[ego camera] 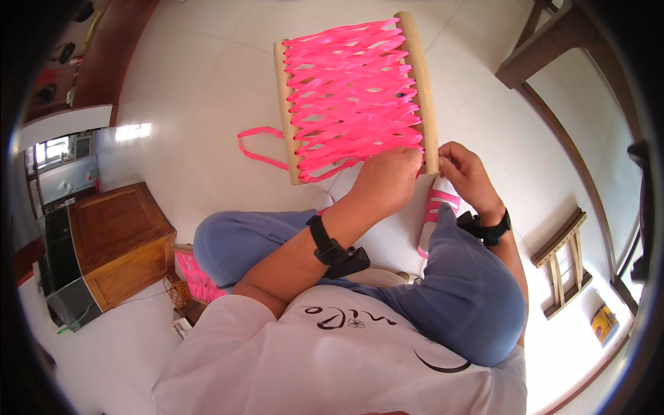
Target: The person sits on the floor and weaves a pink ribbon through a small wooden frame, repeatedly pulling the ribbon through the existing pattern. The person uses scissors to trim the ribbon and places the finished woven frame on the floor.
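Note:
A wooden stool frame with a seat of criss-crossed pink plastic strap (353, 98) is in front of me. The strap runs through holes in the left wooden rail (282, 104) and the right wooden rail (419, 88). A slack strap loop (249, 154) hangs out past the left rail. My left hand (391, 179) is closed at the near right corner of the weave, on strap by the rail's inner side; its fingertips are hidden. Just outside that rail's near end is my right hand (467, 171), thumb and forefinger close together. What lies between them is unclear.
On the right floor lie a small wooden frame (565, 264) and a yellow tin (604, 324). Dark wooden furniture (539, 57) stands at upper right. A wooden cabinet (122, 244) and another pink woven piece (199, 275) are at left. My pink-strapped shoe (441, 205) is below the rail.

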`<state>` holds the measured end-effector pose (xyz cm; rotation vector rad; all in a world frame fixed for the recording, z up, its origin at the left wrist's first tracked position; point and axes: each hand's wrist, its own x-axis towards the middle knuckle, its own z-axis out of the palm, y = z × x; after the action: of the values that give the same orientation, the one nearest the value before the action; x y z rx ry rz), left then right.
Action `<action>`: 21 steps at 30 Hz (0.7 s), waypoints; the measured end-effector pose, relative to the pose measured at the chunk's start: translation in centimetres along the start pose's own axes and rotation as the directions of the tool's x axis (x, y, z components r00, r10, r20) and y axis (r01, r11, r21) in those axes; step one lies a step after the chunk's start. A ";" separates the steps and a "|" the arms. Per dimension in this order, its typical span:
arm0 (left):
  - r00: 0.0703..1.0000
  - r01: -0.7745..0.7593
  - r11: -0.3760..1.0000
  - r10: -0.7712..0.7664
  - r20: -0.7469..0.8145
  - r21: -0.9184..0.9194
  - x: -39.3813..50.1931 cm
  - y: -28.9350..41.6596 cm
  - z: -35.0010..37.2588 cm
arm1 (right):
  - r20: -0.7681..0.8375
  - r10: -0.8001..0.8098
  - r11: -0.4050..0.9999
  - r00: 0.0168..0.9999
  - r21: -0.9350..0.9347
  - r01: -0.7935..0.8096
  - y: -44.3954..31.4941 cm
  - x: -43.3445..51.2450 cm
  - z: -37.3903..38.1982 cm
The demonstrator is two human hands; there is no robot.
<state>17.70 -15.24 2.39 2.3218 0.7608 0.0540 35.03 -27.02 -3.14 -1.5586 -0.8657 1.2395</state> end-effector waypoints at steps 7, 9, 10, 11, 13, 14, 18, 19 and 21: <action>0.997 0.078 0.996 -0.078 -0.001 -0.030 0.0 0.3 0.5 | 0.068 0.031 0.996 0.997 0.077 -0.036 -0.2 0.1 0.0; 0.988 0.152 0.985 -0.151 0.026 -0.079 0.0 0.3 0.8 | 0.095 0.041 0.995 0.995 0.088 -0.050 -0.3 0.1 -0.2; 0.990 0.138 0.987 -0.137 0.015 -0.086 0.1 0.3 0.9 | 0.107 0.041 0.996 0.993 0.075 -0.049 -0.3 0.0 -0.3; 0.993 0.114 0.989 -0.115 -0.007 -0.097 0.1 0.3 1.0 | 0.116 0.044 0.997 0.992 0.063 -0.052 -0.4 0.0 -0.4; 0.996 0.080 0.985 -0.087 -0.036 -0.156 0.2 0.2 1.4 | 0.128 0.061 0.991 0.990 0.111 -0.076 -0.4 -0.1 -0.5; 0.996 0.070 0.977 -0.081 -0.042 -0.203 0.2 0.1 1.6 | 0.141 0.064 0.986 0.988 0.146 -0.084 -0.4 -0.1 -0.5; 0.997 0.076 0.965 -0.077 0.004 -0.252 0.2 -0.1 1.9 | 0.131 0.077 0.982 0.988 0.159 -0.098 -0.2 -0.1 -0.5; 0.997 0.070 0.963 -0.073 -0.001 -0.259 0.1 -0.1 1.9 | 0.123 0.069 0.980 0.990 0.175 -0.091 -0.1 -0.1 -0.5; 0.998 0.058 0.960 -0.063 -0.009 -0.273 -0.1 0.1 1.6 | 0.101 0.033 0.979 0.994 0.196 -0.052 0.2 0.0 -0.4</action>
<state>18.04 -16.35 1.25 2.0381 0.7811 0.1434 35.40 -27.21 -3.31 -1.3735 -0.7484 1.3982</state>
